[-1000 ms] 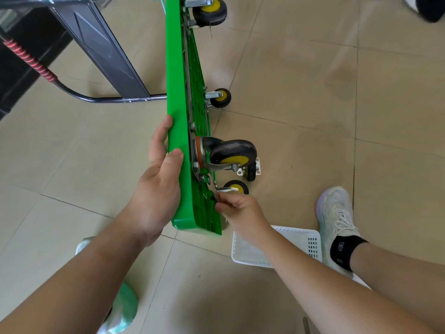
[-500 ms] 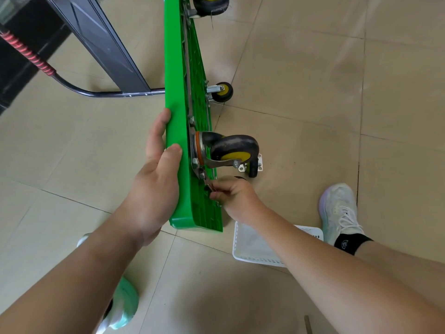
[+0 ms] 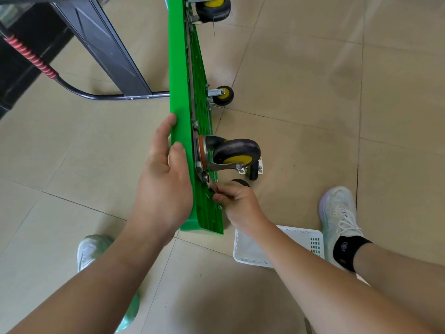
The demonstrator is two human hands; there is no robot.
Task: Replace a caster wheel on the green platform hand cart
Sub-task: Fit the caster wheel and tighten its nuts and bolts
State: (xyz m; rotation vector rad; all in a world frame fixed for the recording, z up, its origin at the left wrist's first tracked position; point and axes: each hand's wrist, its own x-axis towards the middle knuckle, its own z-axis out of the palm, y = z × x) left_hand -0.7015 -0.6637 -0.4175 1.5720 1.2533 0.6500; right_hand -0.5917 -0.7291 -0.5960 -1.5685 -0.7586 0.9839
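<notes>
Cart (image 3: pixel 179 112) on edge on floor (image 3: pixel 313 92) | caster wheel (image 3: pixel 237 151) bolted to cart underside near its close end | left grip (image 3: pixel 163 186) clasps cart's upper edge | right grip (image 3: pixel 237 203) pinches small metal tool (image 3: pixel 212 186) at cart underside, just below caster wheel | white basket (image 3: pixel 301 239) by cart's close corner

Right hand (image 3: pixel 238 203) nearer the bolt (image 3: pixel 204 176)
My fingers (image 3: pixel 218 192) and the wrench (image 3: pixel 210 184) have slid up the cart (image 3: pixel 179 92) underside toward the caster (image 3: pixel 237 150); my hand now hides most of the loose wheel (image 3: pixel 240 182).
</notes>
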